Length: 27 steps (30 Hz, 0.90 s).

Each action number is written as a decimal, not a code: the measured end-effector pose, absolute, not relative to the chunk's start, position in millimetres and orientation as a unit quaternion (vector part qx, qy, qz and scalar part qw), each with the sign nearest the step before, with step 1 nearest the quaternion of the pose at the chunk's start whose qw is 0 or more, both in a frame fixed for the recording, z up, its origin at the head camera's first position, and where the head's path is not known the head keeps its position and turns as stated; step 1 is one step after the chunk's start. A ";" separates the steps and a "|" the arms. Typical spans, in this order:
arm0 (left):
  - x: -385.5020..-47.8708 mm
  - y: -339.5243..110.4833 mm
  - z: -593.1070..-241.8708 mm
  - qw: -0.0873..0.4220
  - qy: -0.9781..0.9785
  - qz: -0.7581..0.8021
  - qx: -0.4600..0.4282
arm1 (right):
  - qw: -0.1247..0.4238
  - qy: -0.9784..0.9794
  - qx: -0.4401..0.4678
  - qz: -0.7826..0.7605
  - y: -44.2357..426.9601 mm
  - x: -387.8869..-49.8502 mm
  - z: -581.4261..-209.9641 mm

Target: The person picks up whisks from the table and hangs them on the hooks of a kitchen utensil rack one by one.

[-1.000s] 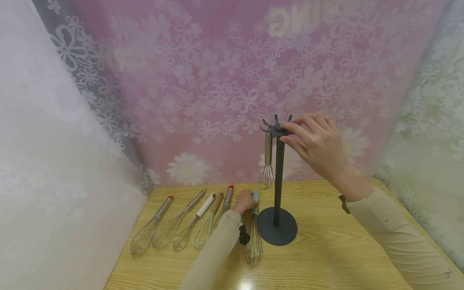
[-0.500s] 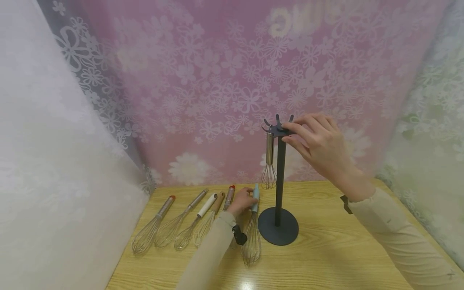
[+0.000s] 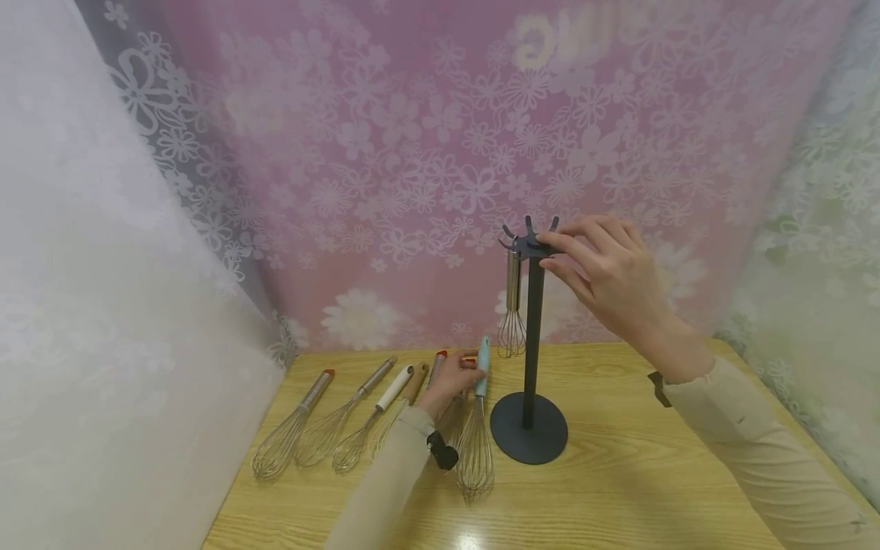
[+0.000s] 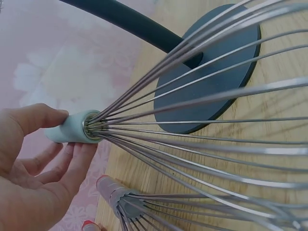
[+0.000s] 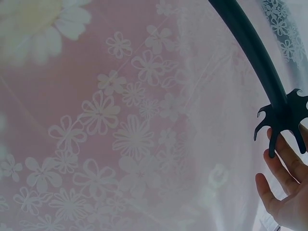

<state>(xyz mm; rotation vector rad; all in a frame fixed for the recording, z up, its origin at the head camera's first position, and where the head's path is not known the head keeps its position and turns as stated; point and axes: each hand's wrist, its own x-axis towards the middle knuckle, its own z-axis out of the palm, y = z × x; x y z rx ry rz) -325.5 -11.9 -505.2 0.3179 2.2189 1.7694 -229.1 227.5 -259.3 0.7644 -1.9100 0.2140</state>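
Observation:
My left hand pinches the light blue handle of a whisk. The whisk is tilted, its handle end above the table and its wire head low, left of the black stand's round base. In the left wrist view, thumb and fingers grip the blue handle from opposite sides. My right hand holds the hooked top of the stand between index finger and thumb. The right wrist view shows several fingers at the hooks. A small metal whisk hangs from a left hook.
Several whisks lie in a row on the wooden table: a red-tipped one, a metal-handled one, a white-handled one and a wooden-handled one. Two red-tipped whisks are partly hidden by my left hand. Floral curtains surround the table.
My left hand has raised the blue handle end a little and shifted slightly left, with the wire head staying low. My right hand stays on the stand's top.

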 end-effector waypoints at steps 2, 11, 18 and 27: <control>-324.6 -12.7 -504.1 0.141 0.763 0.620 0.115 | 0.509 -0.795 0.318 0.086 228.3 -228.6 -259.4; -317.6 -17.4 -495.0 0.108 0.738 0.649 0.149 | 0.506 -0.796 0.320 0.089 230.0 -228.6 -260.9; -315.2 -19.4 -491.2 0.094 0.719 0.666 0.172 | 0.509 -0.795 0.317 0.090 230.5 -228.5 -261.2; -307.0 -21.0 -486.9 0.077 0.709 0.675 0.189 | 0.510 -0.794 0.318 0.086 229.1 -227.7 -261.6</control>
